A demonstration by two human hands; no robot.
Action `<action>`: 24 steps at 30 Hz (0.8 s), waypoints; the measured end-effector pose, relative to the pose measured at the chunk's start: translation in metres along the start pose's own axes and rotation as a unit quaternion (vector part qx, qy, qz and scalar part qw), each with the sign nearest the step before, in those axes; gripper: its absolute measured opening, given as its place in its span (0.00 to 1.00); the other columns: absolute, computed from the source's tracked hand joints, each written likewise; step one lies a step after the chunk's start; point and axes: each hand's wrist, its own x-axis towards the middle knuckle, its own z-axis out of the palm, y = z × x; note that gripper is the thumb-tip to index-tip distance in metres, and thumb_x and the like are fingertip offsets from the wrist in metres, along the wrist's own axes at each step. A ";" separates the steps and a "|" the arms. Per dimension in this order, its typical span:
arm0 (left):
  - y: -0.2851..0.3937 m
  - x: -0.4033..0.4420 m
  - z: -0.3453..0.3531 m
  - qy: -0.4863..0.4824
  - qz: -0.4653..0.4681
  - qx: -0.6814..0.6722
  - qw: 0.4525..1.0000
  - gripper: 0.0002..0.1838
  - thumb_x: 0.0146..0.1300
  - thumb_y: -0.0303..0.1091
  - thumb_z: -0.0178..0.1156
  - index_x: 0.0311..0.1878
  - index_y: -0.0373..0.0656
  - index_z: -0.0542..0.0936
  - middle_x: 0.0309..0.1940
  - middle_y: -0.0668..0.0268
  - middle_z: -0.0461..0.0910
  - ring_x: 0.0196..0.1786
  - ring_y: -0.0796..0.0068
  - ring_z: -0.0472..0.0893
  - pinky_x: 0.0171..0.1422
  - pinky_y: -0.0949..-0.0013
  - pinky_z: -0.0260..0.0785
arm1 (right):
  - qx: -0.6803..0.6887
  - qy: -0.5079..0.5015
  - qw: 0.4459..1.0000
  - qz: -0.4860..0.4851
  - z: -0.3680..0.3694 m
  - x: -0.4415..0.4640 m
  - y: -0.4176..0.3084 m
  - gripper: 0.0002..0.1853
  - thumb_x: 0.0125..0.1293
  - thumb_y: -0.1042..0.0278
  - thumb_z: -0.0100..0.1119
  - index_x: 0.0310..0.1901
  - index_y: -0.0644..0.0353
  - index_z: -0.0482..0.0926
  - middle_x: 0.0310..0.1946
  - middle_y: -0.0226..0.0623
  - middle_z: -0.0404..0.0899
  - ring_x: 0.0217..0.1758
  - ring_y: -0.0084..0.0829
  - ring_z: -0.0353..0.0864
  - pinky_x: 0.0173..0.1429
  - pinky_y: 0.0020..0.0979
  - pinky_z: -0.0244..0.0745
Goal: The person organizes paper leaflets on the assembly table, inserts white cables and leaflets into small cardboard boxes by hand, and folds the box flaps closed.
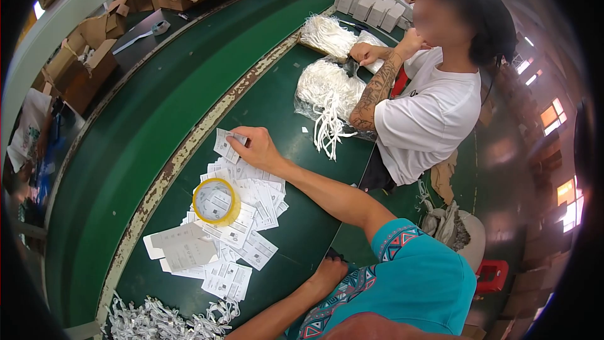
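Observation:
My right hand (pixel 257 149) is closed on the edge of a small printed paper slip (pixel 223 145), pinched between thumb and fingers at the far side of a pile. The heap of printed slips (pixel 257 250) spreads over the green table. On top of it lies a roll of yellow tape (pixel 234 206). A flattened white carton (pixel 182 249) rests against the heap's left side. My left hand (pixel 329 274) is drawn back by the table edge, close to my teal shirt; its fingers are mostly hidden beside something dark.
Bundled white cables (pixel 160 321) lie at the near end. Farther along are more white cables (pixel 330 88) in plastic and stacked white boxes (pixel 371 5). A co-worker in a white shirt (pixel 428 107) sits beside me. Beyond the chipped rim (pixel 189 148) runs a green conveyor belt (pixel 151 113).

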 end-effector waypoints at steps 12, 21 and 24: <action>0.000 -0.001 -0.002 -0.001 0.007 0.004 1.000 0.09 0.60 0.32 0.59 0.36 0.41 0.86 0.34 0.52 0.86 0.37 0.55 0.88 0.47 0.54 0.78 | -0.005 -0.001 1.000 -0.005 0.000 0.000 0.003 0.11 0.68 0.67 0.67 0.42 0.67 0.87 0.26 0.43 0.84 0.22 0.27 0.80 0.29 0.31 0.75; 0.000 0.000 -0.006 -0.026 0.001 -0.014 1.000 0.10 0.61 0.32 0.58 0.38 0.40 0.87 0.38 0.49 0.86 0.40 0.52 0.88 0.50 0.52 0.78 | -0.004 -0.003 1.000 -0.006 0.000 0.000 0.005 0.10 0.68 0.67 0.67 0.42 0.67 0.86 0.26 0.43 0.84 0.22 0.27 0.79 0.29 0.31 0.74; 0.000 0.000 -0.004 -0.025 -0.001 -0.015 1.000 0.10 0.61 0.32 0.58 0.38 0.39 0.87 0.38 0.49 0.86 0.40 0.51 0.88 0.50 0.51 0.78 | -0.005 -0.007 1.000 -0.007 -0.001 -0.001 0.005 0.10 0.68 0.67 0.67 0.42 0.67 0.86 0.26 0.43 0.84 0.22 0.28 0.80 0.29 0.31 0.74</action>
